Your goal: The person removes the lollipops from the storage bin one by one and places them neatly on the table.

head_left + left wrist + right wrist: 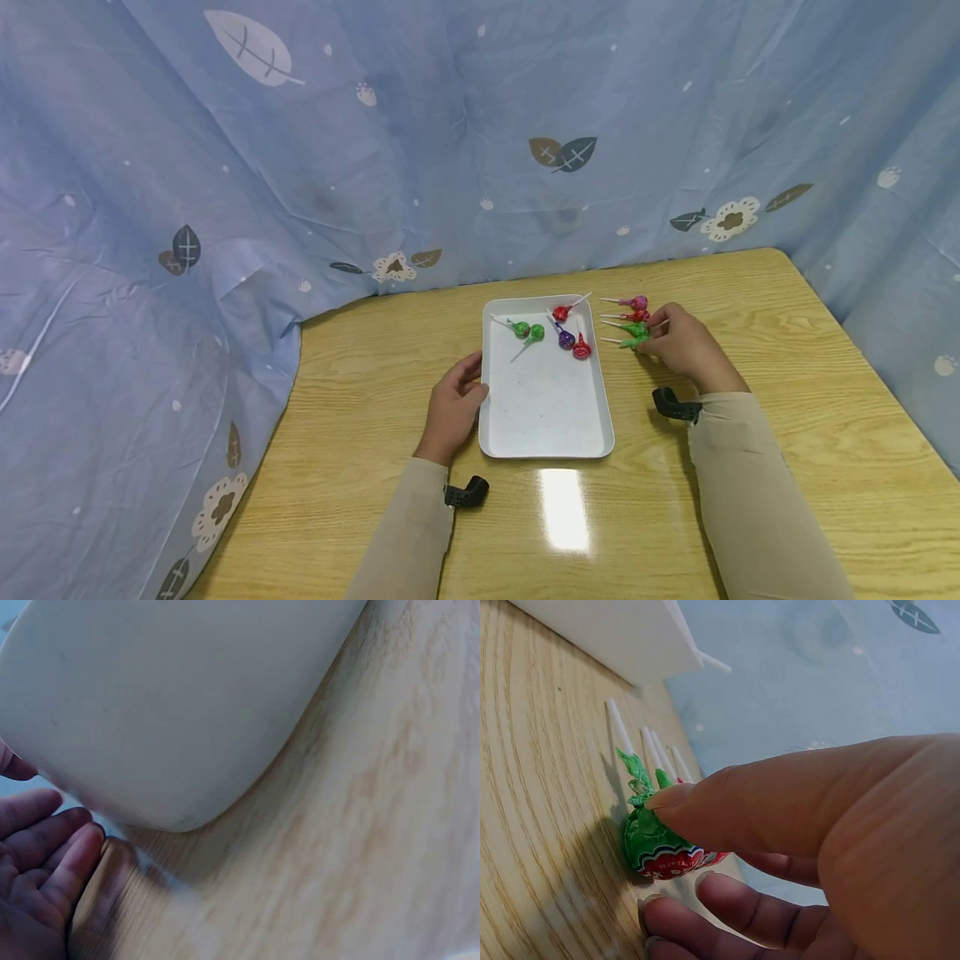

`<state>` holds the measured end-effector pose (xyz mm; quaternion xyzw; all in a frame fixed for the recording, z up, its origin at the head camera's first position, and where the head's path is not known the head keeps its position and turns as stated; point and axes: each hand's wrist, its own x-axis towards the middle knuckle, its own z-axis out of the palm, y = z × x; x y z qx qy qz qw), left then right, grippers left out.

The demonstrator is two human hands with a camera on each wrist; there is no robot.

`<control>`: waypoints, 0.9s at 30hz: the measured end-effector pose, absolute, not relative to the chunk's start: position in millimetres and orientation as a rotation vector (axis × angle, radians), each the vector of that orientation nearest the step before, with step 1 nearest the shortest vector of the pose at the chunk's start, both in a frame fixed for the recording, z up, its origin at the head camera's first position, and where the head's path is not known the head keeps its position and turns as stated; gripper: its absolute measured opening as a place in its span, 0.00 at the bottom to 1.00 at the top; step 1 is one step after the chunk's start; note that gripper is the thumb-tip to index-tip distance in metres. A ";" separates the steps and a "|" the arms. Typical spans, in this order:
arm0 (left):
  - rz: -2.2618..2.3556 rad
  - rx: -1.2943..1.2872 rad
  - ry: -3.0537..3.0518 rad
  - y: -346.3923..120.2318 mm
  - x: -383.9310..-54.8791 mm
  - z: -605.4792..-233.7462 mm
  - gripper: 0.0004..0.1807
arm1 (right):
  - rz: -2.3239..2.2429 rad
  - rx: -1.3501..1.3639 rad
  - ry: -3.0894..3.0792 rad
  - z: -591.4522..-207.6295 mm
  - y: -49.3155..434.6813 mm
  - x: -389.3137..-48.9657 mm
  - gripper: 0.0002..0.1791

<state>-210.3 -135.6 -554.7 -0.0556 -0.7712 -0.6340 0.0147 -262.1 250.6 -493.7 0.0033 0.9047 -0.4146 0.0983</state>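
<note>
Head view: my left hand rests relaxed at the left edge of the tray.
My right hand touches a green lollipop; its grip I can't tell.

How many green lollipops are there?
4 visible: one green-wrapped lollipop and another inside the white rectangular tray, a third and a fourth on the yellowish wooden table by the right hand. That hand may hide more.

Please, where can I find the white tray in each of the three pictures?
Head: the white tray lies just right of centre, slightly low.
Left wrist: the tray fills much of the upper left.
Right wrist: part of the tray shows at upper left.
Shared landmark: the wooden tabletop.
</note>
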 end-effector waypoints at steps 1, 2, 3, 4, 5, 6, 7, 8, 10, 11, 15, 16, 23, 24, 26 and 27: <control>-1.974 -0.172 -2.400 -135.6 -210.2 -554.7 0.29 | -1.231 0.017 2.672 -493.6 250.5 -261.9 0.26; -1.975 -0.171 -2.399 -135.5 -210.1 -554.5 0.29 | -1.235 0.024 2.667 -493.2 250.3 -261.8 0.26; -1.974 -0.169 -2.400 -135.4 -209.9 -554.2 0.29 | -1.237 0.029 2.663 -492.9 250.3 -261.7 0.26; -1.974 -0.167 -2.400 -135.2 -209.7 -553.9 0.29 | -1.234 0.034 2.663 -492.7 250.2 -261.6 0.26; -1.973 -0.168 -2.399 -134.9 -209.5 -553.4 0.29 | -1.228 0.036 2.667 -492.8 250.1 -261.5 0.26; -1.973 -0.168 -2.398 -134.8 -209.3 -553.2 0.29 | -1.224 0.040 2.669 -492.3 249.9 -261.3 0.26; -1.974 -0.170 -2.397 -134.7 -209.2 -552.8 0.29 | -1.220 0.042 2.672 -492.0 249.7 -261.1 0.25; -1.976 -0.171 -2.394 -134.5 -209.2 -552.7 0.29 | -1.216 0.045 2.675 -492.0 249.7 -261.0 0.25; -1.981 -0.174 -2.389 -134.3 -209.1 -552.5 0.29 | -1.211 0.051 2.678 -492.1 249.8 -260.7 0.24; -1.981 -0.176 -2.388 -134.2 -209.1 -552.4 0.29 | -1.210 0.053 2.678 -491.9 250.0 -260.4 0.24; -1.973 -0.177 -2.392 -134.3 -209.4 -552.5 0.29 | -1.197 0.058 2.686 -491.7 250.7 -259.9 0.23; -1.969 -0.177 -2.394 -134.3 -209.5 -552.4 0.29 | -1.194 0.059 2.688 -491.4 250.6 -259.8 0.22; -1.970 -0.182 -2.393 -134.4 -209.5 -552.3 0.29 | -1.211 0.063 2.689 -488.5 254.1 -258.4 0.24; -1.968 -0.181 -2.394 -134.4 -209.6 -552.4 0.29 | -1.215 0.063 2.687 -487.8 254.9 -258.2 0.25; -1.960 -0.179 -2.399 -134.2 -209.6 -552.3 0.29 | -1.226 0.062 2.683 -486.6 256.6 -258.0 0.26; -1.957 -0.177 -2.400 -134.2 -209.5 -552.2 0.29 | -1.233 0.062 2.680 -486.2 257.1 -257.9 0.26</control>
